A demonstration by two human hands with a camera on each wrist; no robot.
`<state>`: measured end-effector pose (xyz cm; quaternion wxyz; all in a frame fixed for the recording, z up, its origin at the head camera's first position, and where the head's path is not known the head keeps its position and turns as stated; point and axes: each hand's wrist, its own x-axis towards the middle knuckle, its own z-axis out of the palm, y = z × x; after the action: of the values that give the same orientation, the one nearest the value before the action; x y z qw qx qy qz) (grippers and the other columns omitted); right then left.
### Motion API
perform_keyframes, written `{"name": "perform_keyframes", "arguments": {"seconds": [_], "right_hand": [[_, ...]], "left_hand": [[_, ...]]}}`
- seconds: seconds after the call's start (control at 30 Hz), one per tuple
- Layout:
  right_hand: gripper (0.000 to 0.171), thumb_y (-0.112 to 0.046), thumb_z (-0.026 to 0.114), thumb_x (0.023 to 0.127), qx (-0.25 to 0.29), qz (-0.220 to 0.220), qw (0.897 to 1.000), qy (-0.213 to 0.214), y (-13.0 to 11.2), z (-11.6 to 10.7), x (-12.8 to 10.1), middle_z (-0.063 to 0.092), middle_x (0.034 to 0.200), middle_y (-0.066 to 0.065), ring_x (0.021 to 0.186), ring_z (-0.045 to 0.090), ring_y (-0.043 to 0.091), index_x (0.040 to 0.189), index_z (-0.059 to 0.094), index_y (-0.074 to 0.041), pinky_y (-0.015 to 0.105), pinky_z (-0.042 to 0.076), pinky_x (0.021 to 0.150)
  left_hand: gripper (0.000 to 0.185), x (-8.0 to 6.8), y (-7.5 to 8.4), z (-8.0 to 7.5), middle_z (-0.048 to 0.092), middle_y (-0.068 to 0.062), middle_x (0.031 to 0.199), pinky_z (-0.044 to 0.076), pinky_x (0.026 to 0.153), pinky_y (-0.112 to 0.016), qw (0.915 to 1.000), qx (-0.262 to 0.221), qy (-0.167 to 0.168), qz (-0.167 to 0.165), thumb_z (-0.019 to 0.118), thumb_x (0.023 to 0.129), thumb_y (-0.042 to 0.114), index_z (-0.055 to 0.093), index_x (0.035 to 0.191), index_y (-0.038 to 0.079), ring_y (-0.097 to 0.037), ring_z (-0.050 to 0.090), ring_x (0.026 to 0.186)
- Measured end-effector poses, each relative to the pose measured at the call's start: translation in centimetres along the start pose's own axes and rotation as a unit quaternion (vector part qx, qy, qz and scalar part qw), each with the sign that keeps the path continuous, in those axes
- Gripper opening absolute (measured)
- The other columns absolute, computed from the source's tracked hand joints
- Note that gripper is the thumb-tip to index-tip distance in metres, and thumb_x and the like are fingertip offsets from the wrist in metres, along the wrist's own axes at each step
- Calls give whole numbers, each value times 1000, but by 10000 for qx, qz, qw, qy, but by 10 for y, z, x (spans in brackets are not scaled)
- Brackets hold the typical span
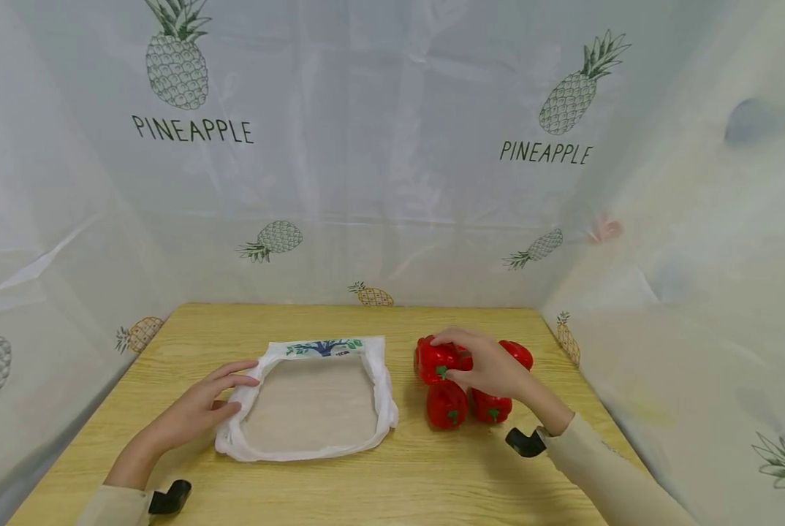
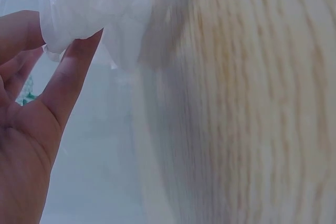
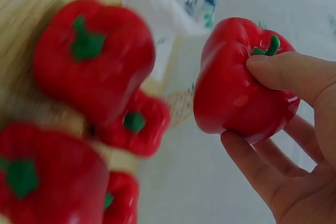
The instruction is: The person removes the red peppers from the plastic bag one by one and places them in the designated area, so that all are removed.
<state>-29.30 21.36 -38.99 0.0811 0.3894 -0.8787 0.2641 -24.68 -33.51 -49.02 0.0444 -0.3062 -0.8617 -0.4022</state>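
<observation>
A white plastic bag [image 1: 384,398] with a blue and green tree print stands on the table, its mouth spread wide and its rim folded over. At its left side my left hand [image 1: 198,410] holds the rim; in the left wrist view the white plastic [image 2: 100,3] lies between thumb and fingers. My right hand [image 1: 487,363] grips a red bell pepper [image 3: 239,85] with a green stem, thumb beside the stem and fingers underneath. In the right wrist view this pepper is apart from several other red bell peppers [image 3: 97,56], grouped on the table.
The wooden table [image 1: 287,493] has a pale curtain [image 1: 379,146] with pineapple prints behind it and at both sides. Between the bag and the peppers lies a strip of bare wood. Both wrists carry small black devices [image 1: 526,443].
</observation>
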Motion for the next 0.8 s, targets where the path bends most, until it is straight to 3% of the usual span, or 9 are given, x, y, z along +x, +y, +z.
{"name": "perform_keyframes", "arguments": {"seconds": [0.2,0.33,0.53,0.8], "right_hand": [[59,1,89,83,-40,53,9995,318,19,-19,-30,67,140,4,122,66,28,136,67,-14,42,63,89],[60,6,87,83,-5,142,9992,378,30,-30,-50,66,140,8,120,67,32,137,66,-12,40,64,87],[62,7,87,83,-164,174,9987,450,46,-47,-76,66,140,8,121,65,30,137,66,-13,38,65,83],[63,11,87,80,-85,326,9984,461,58,-61,-101,67,135,10,115,67,16,135,66,-10,34,65,81]], "left_hand": [[43,-1,0,-2,39,-23,163,61,87,-30,10000,86,2,31,69,101,-1,65,138,18,13,34,141],[44,-2,0,-2,40,-22,163,60,87,-27,9999,95,40,27,70,100,-2,65,137,21,14,34,141],[40,-3,1,0,40,-20,164,60,88,-29,9999,114,39,-41,70,100,-1,66,137,14,15,33,140],[37,-3,3,0,41,-19,163,60,88,-29,9999,72,51,-99,70,100,0,66,136,6,14,35,140]]}}
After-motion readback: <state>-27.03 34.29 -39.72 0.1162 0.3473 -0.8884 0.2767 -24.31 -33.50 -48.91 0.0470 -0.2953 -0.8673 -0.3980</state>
